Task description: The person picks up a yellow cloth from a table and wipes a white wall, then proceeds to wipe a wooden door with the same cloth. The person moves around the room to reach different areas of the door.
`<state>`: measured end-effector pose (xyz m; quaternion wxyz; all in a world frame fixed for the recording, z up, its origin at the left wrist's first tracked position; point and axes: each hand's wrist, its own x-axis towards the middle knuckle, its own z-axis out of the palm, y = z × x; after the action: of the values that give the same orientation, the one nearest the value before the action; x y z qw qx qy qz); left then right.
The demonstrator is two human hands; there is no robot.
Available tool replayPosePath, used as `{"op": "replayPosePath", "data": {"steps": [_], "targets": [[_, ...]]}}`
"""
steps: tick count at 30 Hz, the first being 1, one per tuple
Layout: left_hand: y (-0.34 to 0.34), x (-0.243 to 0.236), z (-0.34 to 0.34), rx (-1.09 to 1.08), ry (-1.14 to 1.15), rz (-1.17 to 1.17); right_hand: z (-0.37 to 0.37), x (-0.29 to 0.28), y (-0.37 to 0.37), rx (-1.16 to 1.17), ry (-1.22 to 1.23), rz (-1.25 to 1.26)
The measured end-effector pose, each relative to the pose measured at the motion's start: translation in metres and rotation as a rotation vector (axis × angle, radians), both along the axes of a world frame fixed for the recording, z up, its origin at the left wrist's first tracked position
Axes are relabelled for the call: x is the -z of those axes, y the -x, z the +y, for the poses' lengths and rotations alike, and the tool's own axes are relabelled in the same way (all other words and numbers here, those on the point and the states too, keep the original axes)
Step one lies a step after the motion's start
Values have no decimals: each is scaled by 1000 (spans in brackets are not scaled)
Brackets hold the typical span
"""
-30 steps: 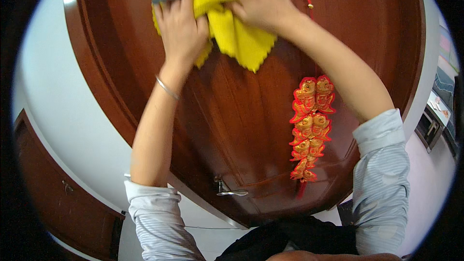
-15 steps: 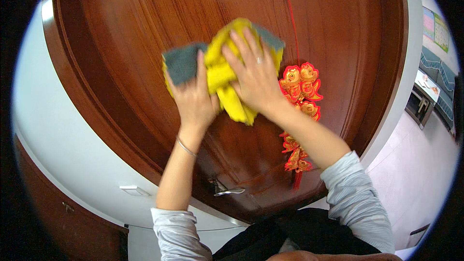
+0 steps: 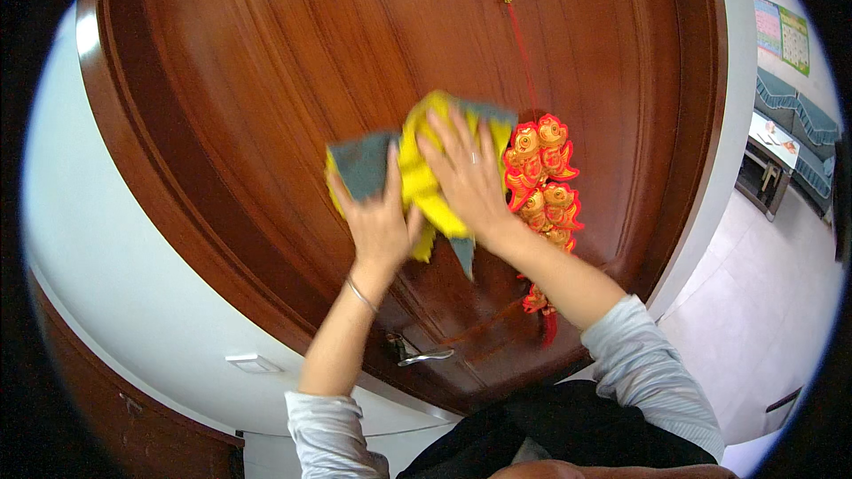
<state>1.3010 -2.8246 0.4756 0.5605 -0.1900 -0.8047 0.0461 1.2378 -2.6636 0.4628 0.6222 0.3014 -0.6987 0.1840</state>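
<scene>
A yellow and dark grey cloth [image 3: 359, 166] lies bunched against a brown wooden door [image 3: 311, 44]. My right hand [image 3: 470, 182], with a ring on it, presses the yellow bunched part flat to the door, fingers stretched over it. My left hand [image 3: 380, 229] has hold of the cloth's left part, near a grey folded corner; its fingers are slightly blurred. A grey tip of the cloth hangs below my right hand. Just right of that hand hangs a red and gold fish ornament [image 3: 543, 160], its lower part partly hidden by my right forearm.
A metal door handle [image 3: 426, 357] sticks out low on the door. A white wall switch [image 3: 253, 363] is left of the frame. At the right, past the white wall edge, stand a low table [image 3: 770, 146] and a blue-covered sofa [image 3: 799, 120].
Both hands have slid down the door with the cloth, the left also a little to the right. A grey tip of the cloth now shows below the right hand. The view has shifted slightly.
</scene>
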Motion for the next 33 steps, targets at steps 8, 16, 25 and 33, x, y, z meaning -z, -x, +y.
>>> {"op": "replayPosePath", "data": {"steps": [8,16,25,33], "targets": [[23,-167,17,110,176,434,-12,-160,39,283,356,241],[13,-58,9,24,7,161,-18,-56,34,143,238,201],[-23,189,-24,-68,-26,-279,-14,194,-14,-126,-87,-263],[-57,288,-31,-33,105,-625,3,347,-42,-139,-197,-487]]}}
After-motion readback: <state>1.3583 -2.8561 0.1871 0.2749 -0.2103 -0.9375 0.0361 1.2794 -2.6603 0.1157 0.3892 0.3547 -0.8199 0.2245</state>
